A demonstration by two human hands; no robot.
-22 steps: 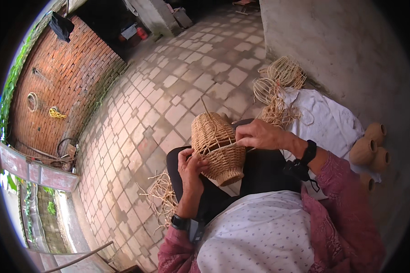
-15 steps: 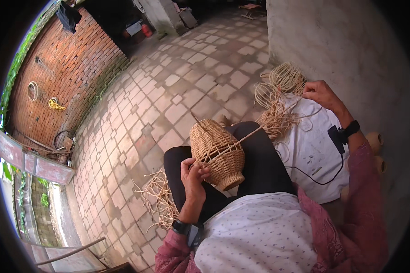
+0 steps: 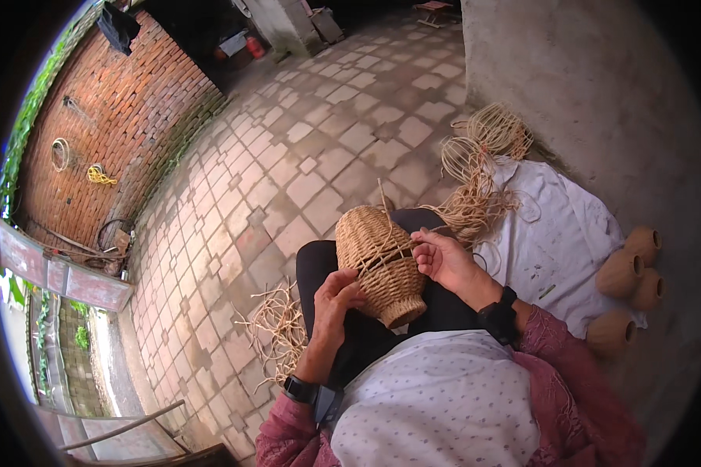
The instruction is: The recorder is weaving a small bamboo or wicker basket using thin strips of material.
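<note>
A tan woven vase-shaped basket (image 3: 393, 284) lies tilted across my lap, its narrow neck toward me. Around its middle is a dark gap in the weave, crossed by cord, and a loose cord end (image 3: 384, 196) sticks up at the far side. My left hand (image 3: 333, 307) is closed on the basket's left side, fingertips at the gap. Close to the basket's right side, my right hand (image 3: 452, 268) pinches a strand of cord beside the gap; the strand is mostly hidden by the fingers.
Right of my knees lies a white cloth (image 3: 561, 226), with tangled cord (image 3: 475, 202) at its far left edge. Several round brown pots (image 3: 621, 272) stand at the right. More loose cord (image 3: 276, 331) lies on the paving by my left leg. A concrete wall (image 3: 584, 78) rises at right.
My right hand has come from the far right, above the cloth, back to the basket's right side. The stretched cord no longer spans to the right. The pots now show fully.
</note>
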